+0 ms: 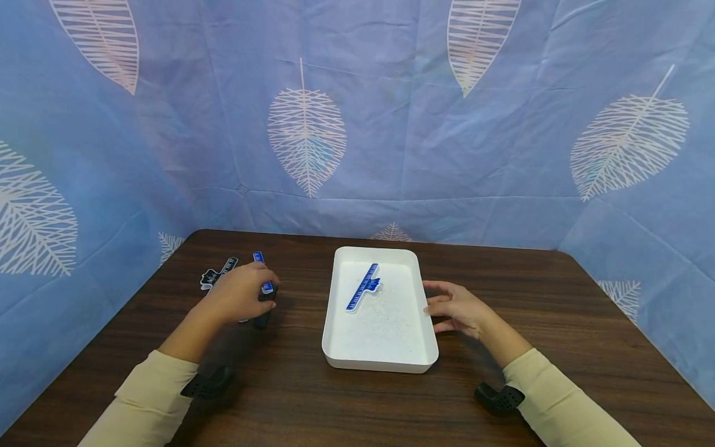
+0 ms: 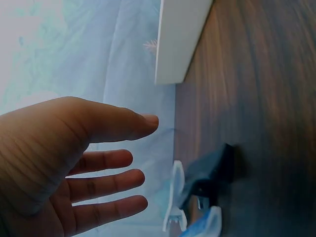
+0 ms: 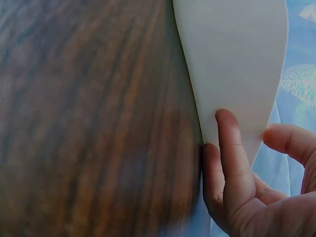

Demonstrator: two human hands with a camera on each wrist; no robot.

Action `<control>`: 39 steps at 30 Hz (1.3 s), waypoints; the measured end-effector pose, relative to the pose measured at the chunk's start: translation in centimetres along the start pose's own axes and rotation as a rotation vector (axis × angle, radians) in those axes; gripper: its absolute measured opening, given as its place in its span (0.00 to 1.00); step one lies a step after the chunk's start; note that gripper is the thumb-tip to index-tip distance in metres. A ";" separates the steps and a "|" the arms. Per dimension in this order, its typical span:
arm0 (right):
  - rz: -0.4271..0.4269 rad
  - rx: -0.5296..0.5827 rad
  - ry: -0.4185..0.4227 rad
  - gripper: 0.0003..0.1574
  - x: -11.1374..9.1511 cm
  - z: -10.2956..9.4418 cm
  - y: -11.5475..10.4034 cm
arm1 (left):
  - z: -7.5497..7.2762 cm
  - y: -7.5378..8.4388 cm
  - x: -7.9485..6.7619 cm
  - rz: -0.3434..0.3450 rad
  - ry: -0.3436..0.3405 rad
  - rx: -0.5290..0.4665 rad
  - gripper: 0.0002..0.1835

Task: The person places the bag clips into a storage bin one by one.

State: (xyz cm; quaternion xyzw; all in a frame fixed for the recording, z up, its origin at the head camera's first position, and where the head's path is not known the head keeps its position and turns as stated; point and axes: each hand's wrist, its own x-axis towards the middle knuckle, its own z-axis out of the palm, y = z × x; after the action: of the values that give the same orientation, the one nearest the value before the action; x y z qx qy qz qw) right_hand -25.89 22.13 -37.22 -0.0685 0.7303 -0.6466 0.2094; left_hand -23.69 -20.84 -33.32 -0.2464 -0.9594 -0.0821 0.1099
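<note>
My left hand (image 1: 240, 295) is over a small group of ruler-printed clips at the left of the table. In the left wrist view its thumb and fingers stand apart with nothing between them. Beside it are a black-marked clip (image 1: 228, 267), a blue-marked clip (image 1: 258, 256) and a dark clip (image 1: 261, 321), partly hidden by the hand. My right hand (image 1: 460, 310) touches the right wall of a white tray (image 1: 385, 344), its fingers spread along the outside and the thumb at the rim. A blue ruler clip (image 1: 363, 288) lies in the tray.
The dark wooden table (image 1: 530, 310) carries everything. A blue cloth with white leaf prints (image 1: 419, 149) hangs behind and at both sides. Small specks dot the tray floor. Black devices (image 1: 499, 398) are worn at both wrists.
</note>
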 end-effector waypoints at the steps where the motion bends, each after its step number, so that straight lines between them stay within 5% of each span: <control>1: 0.000 0.000 0.001 0.49 0.0 0.0 0.0 | 0.1 -0.1 0.0 -0.005 -0.005 0.003 0.18; 11: -0.007 0.001 0.003 0.50 -0.1 0.1 -0.2 | 1.2 -1.0 -0.4 -0.099 -0.038 0.085 0.23; 20: -0.004 0.001 0.001 0.49 -0.1 0.2 -0.3 | 2.2 -1.4 -0.3 -0.251 -0.147 0.083 0.27; 31: -0.004 0.003 -0.006 0.49 -0.1 0.1 -0.3 | 2.2 -0.9 0.9 -0.336 -0.221 0.069 0.24; 39: -0.005 0.007 -0.018 0.50 0.0 0.0 -0.2 | 2.3 -0.3 1.5 -0.323 -0.297 0.061 0.23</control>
State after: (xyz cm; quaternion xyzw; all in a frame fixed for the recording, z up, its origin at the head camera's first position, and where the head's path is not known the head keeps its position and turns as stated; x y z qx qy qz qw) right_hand -25.91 22.12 -36.98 -0.0753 0.7261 -0.6489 0.2145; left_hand -25.49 -19.98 -35.16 -0.0954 -0.9941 -0.0321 -0.0398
